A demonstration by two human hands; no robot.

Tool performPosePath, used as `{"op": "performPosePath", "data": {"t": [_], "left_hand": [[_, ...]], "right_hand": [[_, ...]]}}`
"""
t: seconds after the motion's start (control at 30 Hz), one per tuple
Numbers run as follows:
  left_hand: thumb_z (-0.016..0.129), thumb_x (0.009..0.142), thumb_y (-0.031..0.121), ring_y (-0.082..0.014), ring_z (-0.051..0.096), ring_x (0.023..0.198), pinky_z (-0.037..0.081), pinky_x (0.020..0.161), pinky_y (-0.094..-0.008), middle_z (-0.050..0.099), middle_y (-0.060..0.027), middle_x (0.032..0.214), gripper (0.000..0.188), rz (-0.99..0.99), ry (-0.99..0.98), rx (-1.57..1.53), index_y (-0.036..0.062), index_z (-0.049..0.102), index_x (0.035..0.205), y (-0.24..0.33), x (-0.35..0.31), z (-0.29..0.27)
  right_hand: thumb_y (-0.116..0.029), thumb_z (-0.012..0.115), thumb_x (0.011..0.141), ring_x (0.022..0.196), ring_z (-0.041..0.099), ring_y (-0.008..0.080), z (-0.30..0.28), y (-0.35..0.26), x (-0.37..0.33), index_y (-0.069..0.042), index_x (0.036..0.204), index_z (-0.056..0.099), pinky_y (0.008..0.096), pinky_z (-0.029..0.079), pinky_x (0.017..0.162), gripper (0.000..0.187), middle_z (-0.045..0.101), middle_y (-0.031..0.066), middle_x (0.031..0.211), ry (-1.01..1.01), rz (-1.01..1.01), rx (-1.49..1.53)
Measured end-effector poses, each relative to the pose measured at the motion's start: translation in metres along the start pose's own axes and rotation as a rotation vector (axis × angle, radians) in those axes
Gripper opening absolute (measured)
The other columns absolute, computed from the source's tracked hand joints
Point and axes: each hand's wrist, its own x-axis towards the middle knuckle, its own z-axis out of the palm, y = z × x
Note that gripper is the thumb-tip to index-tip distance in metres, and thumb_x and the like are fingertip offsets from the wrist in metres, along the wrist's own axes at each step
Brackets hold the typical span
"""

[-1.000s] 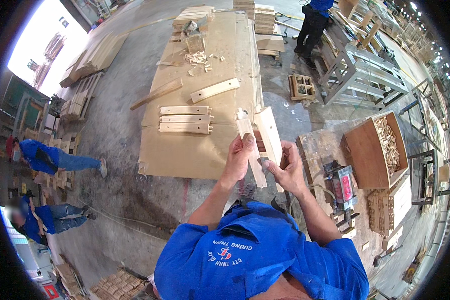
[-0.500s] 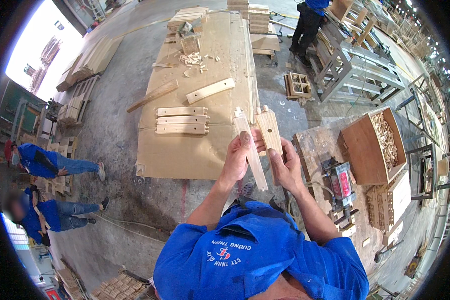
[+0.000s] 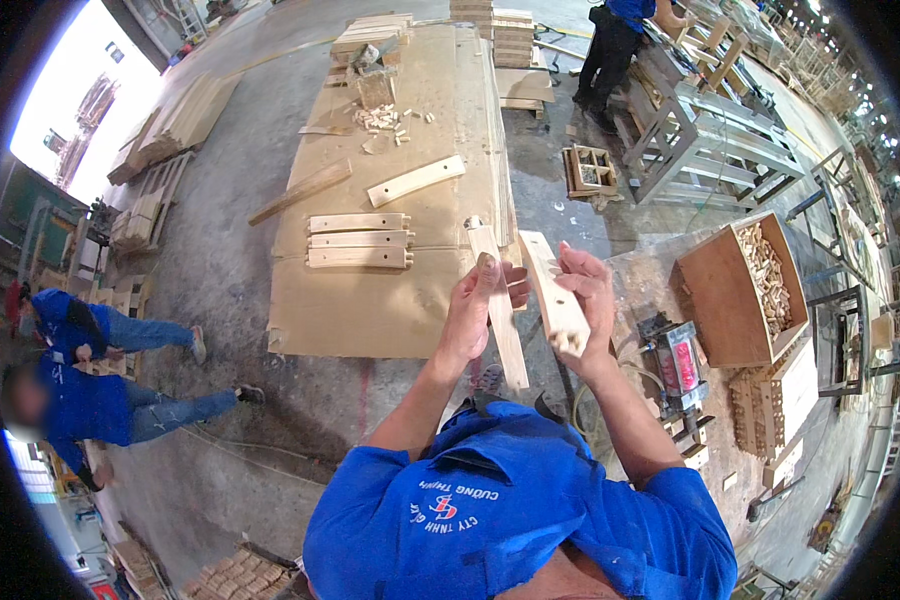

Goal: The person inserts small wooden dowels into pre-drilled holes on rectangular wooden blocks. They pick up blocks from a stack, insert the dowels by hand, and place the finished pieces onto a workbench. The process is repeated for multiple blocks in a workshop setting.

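Observation:
My left hand (image 3: 467,318) is closed around a narrow wooden slat (image 3: 504,320), its thumb pressed along the upper face. Beside it, my right hand (image 3: 592,305) holds a wider wooden slat (image 3: 544,275) that has holes in its face. Dowel pegs stick out of that slat's near end. The two slats are apart, side by side over the near right corner of the cardboard-covered table (image 3: 370,315). On the table lie three slats (image 3: 358,240) in a row, with pegs at their right ends. Farther back are an angled drilled slat (image 3: 416,181) and a darker strip (image 3: 302,190).
Loose dowels (image 3: 378,119) lie by a block at the table's far end. To my right, a wooden bin (image 3: 720,300) of dowels stands on a bench near a red-and-grey device (image 3: 680,362) and stacked drilled pieces (image 3: 770,405). Co-workers stand at left and far right.
The slat in my right hand has been turned end for end: its pegs now point toward me. My left hand keeps its slat. At left, one co-worker has shifted.

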Motion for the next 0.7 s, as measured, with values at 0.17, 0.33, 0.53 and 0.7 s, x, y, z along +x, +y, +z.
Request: {"op": "performPosePath", "data": {"t": [0.17, 0.33, 0.53, 0.7], "left_hand": [[0.059, 0.114, 0.048, -0.0231, 0.076, 0.110, 0.064, 0.096, -0.0404, 0.075, -0.0132, 0.127, 0.055, -0.115, -0.062, -0.169, -0.0009, 0.063, 0.140, 0.006, 0.010, 0.014], [0.067, 0.111, 0.042, -0.0194, 0.076, 0.106, 0.065, 0.091, -0.0382, 0.075, -0.0088, 0.118, 0.046, -0.112, -0.109, -0.185, 0.0026, 0.065, 0.135, 0.018, 0.015, 0.014], [0.072, 0.109, 0.031, -0.0223, 0.077, 0.101, 0.066, 0.089, -0.0390, 0.077, -0.0136, 0.115, 0.039, 0.048, -0.082, -0.040, 0.0026, 0.064, 0.135, 0.020, 0.022, 0.009], [0.075, 0.107, 0.024, -0.0219, 0.077, 0.099, 0.065, 0.088, -0.0376, 0.078, -0.0147, 0.114, 0.039, 0.162, -0.040, 0.111, 0.0019, 0.063, 0.137, 0.023, 0.015, 0.023]], "right_hand": [[0.002, 0.088, 0.086, 0.137, 0.064, 0.0457, 0.013, 0.008, -0.010, -0.007, 0.125, 0.061, 0.0506, 0.062, 0.106, 0.049, 0.058, 0.0210, 0.135, -0.012, -0.154, 0.082], [0.003, 0.086, 0.087, 0.134, 0.065, 0.0461, -0.007, 0.000, 0.007, -0.007, 0.129, 0.063, 0.0506, 0.063, 0.103, 0.049, 0.060, 0.0218, 0.137, -0.265, -0.205, -0.054], [-0.003, 0.075, 0.100, 0.122, 0.071, 0.0315, -0.026, 0.006, -0.001, -0.006, 0.141, 0.061, 0.0440, 0.063, 0.096, 0.043, 0.067, 0.0172, 0.133, -0.398, 0.214, 0.056], [-0.018, 0.073, 0.108, 0.111, 0.071, 0.0170, -0.004, -0.006, -0.016, 0.000, 0.152, 0.053, 0.0352, 0.059, 0.096, 0.052, 0.071, 0.0113, 0.127, -0.417, 0.659, 0.423]]}}
